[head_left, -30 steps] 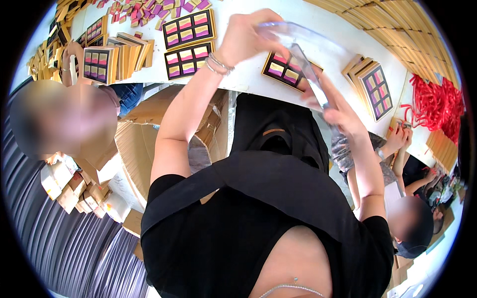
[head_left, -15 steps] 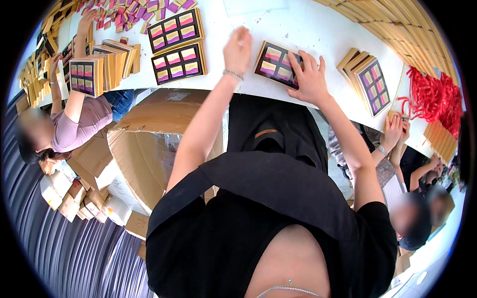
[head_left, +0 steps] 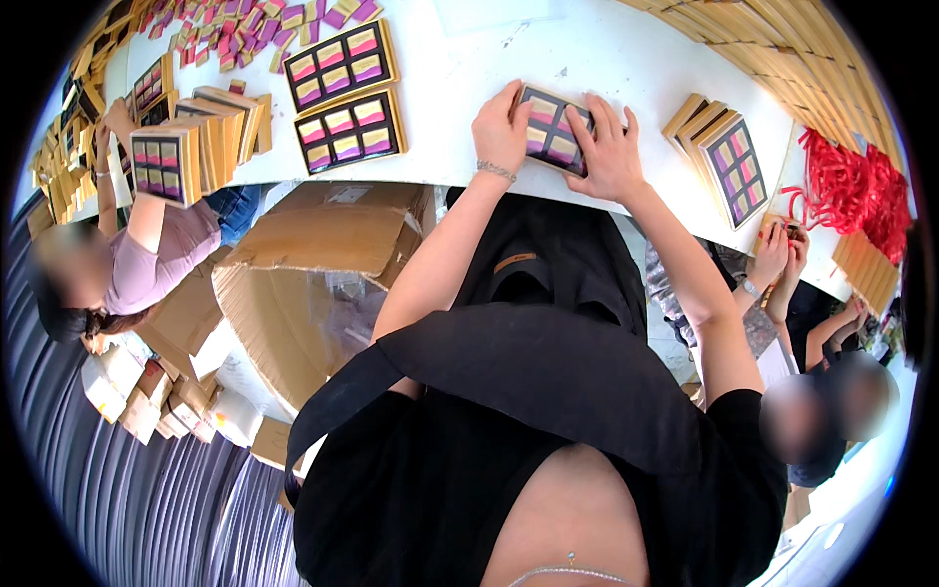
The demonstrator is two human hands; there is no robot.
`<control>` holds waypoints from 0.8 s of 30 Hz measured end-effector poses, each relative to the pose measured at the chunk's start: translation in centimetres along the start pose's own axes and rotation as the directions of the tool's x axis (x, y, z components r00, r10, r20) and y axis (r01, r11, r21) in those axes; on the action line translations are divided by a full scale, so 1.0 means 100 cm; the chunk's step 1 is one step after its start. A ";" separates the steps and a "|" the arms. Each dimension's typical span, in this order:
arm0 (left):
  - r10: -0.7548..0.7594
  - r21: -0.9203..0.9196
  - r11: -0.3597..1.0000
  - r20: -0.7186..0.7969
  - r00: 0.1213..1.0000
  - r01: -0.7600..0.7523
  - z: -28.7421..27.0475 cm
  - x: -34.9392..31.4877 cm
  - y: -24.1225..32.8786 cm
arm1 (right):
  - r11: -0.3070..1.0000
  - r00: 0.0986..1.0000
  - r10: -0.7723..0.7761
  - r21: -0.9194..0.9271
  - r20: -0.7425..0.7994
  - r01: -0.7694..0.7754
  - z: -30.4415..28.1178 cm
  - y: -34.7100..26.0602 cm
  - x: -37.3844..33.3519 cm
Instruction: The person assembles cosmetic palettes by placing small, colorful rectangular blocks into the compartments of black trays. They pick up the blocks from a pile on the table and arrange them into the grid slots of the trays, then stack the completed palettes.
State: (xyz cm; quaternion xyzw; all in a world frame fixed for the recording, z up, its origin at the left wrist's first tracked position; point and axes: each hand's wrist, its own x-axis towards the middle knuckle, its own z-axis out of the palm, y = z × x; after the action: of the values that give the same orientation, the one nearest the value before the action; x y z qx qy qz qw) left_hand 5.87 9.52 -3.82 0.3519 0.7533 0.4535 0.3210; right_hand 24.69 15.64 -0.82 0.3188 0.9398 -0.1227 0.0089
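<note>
A shallow box (head_left: 544, 119) with a black inner tray lies flat on the white table in front of me. Small pieces in pink, purple and cream fill its cells. My left hand (head_left: 501, 129) is closed on the box's left end, its thumb at the near side. Over the right end lies my right hand (head_left: 608, 149), with the thumb at the near edge and fingers curved across the top, hiding some of the pieces. Further left, two similar filled boxes, a far one (head_left: 342, 65) and a near one (head_left: 349, 131), rest side by side.
Leaning boxes stand to the right (head_left: 734, 166) and left (head_left: 201, 147). Loose pieces (head_left: 259, 34) are scattered at the far left. Red ribbons (head_left: 861, 186) heap at the right. An open carton (head_left: 293, 245) stands below the table edge. People work at both sides.
My left hand has come down and right from above the table onto the box's left end. My right hand stays on the box. The person at left has lowered one hand.
</note>
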 end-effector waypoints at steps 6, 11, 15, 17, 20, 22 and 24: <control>0.497 0.736 0.650 -0.221 0.839 -0.191 -0.120 0.005 -0.041 | 0.892 0.905 0.404 -0.276 0.132 -0.358 -0.012 0.007 0.009; 0.136 0.871 0.478 0.053 0.989 -0.112 -0.142 -0.038 -0.063 | 0.983 0.994 0.057 -0.168 -0.097 -0.072 -0.021 -0.021 0.109; 0.074 0.849 0.515 0.093 0.993 -0.118 -0.058 -0.054 -0.030 | 0.972 0.965 -0.008 -0.227 -0.264 -0.054 0.045 0.016 0.191; 0.106 0.750 0.650 0.076 0.991 -0.127 -0.030 -0.067 -0.019 | 0.957 0.928 -0.175 -0.279 -0.329 0.081 0.056 0.020 0.190; 0.116 0.658 0.736 0.107 0.988 -0.157 -0.017 -0.081 -0.006 | 0.933 0.866 -0.336 -0.260 -0.371 0.250 0.040 0.017 0.179; 0.142 0.653 0.736 0.109 0.984 -0.179 -0.018 -0.074 -0.008 | 0.963 0.882 -0.253 -0.020 -0.398 0.268 -0.005 0.002 0.175; 0.175 0.642 0.733 0.140 0.975 -0.224 -0.028 -0.072 -0.009 | 0.919 0.937 0.060 0.385 -0.345 0.083 -0.049 -0.013 0.161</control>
State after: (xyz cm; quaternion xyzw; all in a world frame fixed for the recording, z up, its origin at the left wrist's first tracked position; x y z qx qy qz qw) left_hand 7.39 2.02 -2.38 0.5359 0.8103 0.1809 0.1534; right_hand 11.38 25.44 2.66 0.3250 0.8842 -0.2502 -0.2234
